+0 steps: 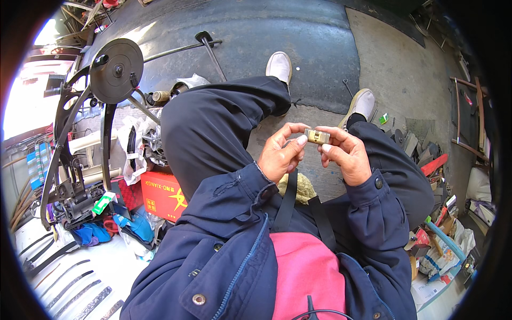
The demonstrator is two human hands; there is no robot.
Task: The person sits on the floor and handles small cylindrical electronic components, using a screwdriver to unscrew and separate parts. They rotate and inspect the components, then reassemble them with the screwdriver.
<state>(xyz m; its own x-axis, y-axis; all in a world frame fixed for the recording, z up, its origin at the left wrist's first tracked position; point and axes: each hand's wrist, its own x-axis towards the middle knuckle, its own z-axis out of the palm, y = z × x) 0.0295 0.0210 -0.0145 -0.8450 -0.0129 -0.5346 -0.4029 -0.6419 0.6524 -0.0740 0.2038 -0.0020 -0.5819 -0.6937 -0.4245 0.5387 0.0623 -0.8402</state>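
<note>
A small brass-coloured metal block (317, 136), like a lock body, is held between both hands above my knees. My left hand (279, 152) pinches its left end with thumb and fingertips. My right hand (347, 154) grips its right end from the other side. I am sitting, in dark blue jacket and trousers, with a pink garment at my chest. My two white shoes (280, 66) rest on the ground ahead.
A black hand-cranked machine with a round wheel (116, 70) stands at my left. Beside it lies a red box (163, 194) and cloths. Several flat metal files (69, 288) lie lower left. Tools and scrap (432, 160) crowd the right. A dark mat (256, 37) lies ahead.
</note>
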